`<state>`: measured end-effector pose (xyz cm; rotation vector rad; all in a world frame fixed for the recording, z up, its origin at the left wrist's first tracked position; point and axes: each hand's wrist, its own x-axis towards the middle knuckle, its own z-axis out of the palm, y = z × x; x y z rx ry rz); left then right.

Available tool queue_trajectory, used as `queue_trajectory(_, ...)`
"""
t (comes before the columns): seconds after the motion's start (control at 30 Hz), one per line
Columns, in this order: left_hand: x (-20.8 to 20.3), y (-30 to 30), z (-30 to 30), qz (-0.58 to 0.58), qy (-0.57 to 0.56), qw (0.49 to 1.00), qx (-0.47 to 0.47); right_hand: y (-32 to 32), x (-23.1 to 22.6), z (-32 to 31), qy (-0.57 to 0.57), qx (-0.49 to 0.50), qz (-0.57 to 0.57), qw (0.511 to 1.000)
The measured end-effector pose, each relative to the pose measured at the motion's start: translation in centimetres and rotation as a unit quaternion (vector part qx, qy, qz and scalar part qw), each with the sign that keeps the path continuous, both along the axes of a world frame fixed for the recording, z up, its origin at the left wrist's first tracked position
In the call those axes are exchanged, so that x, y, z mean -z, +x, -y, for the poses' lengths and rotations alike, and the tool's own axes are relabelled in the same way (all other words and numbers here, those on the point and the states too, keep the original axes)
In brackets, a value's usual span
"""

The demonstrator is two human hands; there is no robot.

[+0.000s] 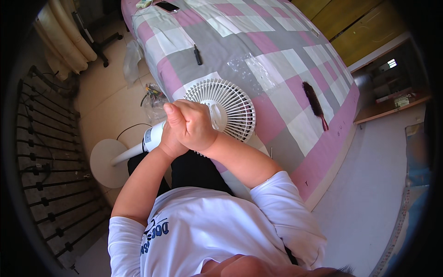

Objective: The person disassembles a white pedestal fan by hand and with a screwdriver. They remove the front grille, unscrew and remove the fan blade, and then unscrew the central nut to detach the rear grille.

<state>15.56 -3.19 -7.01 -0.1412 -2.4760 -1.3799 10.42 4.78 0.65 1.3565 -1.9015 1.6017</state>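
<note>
My right hand (199, 127) is closed and presses against my left hand (172, 141), overlapping much of it. A thumb sticks up where they meet. My left hand's fingers are mostly hidden but look closed. Anything held between them is out of sight. Just behind my hands is a white fan's round, ribbed grille (243, 108), partly covered by them. Its white pole (129, 153) slants down to a round white base (102, 161) on the floor at left. Whether my hands touch the fan, I cannot tell.
The checked bed (217, 51) carries a black-handled screwdriver (198, 55), a clear plastic bag (254, 71), a dark brush (314, 101) and a phone (167, 6). A bag of small parts (153, 99) lies on the floor. Black metal railings (50, 184) stand at left.
</note>
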Motion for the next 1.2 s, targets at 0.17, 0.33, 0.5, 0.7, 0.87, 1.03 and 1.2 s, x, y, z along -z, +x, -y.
queue_trajectory(0.17,0.1,0.0,0.0,-0.001,0.001,1.0,0.002,0.1,0.1,0.1,0.001,0.015,-0.015,1.0)
queue_trajectory(0.33,0.2,0.0,0.1,-0.004,0.004,1.0,0.002,0.2,0.1,0.1,-0.001,0.015,-0.017,1.0)
queue_trajectory(0.5,0.4,0.1,0.2,-0.005,0.005,1.0,0.002,0.2,0.2,0.1,-0.011,0.023,-0.023,0.999)
queue_trajectory(0.7,0.7,-0.4,0.1,-0.018,0.047,0.999,0.005,0.7,0.6,0.5,-0.007,0.031,-0.005,0.999)
queue_trajectory(0.87,3.1,-0.4,-0.1,-0.061,0.226,0.972,-0.021,1.2,0.7,1.0,0.049,0.01,-0.027,0.998)
queue_trajectory(1.03,3.9,-0.6,0.1,-0.033,0.213,0.976,0.023,0.4,-0.8,0.7,0.083,-0.003,0.049,0.995)
queue_trajectory(1.2,1.2,0.3,-0.3,-0.014,0.15,0.988,0.034,-0.1,-0.8,1.0,0.027,0.008,0.08,0.996)
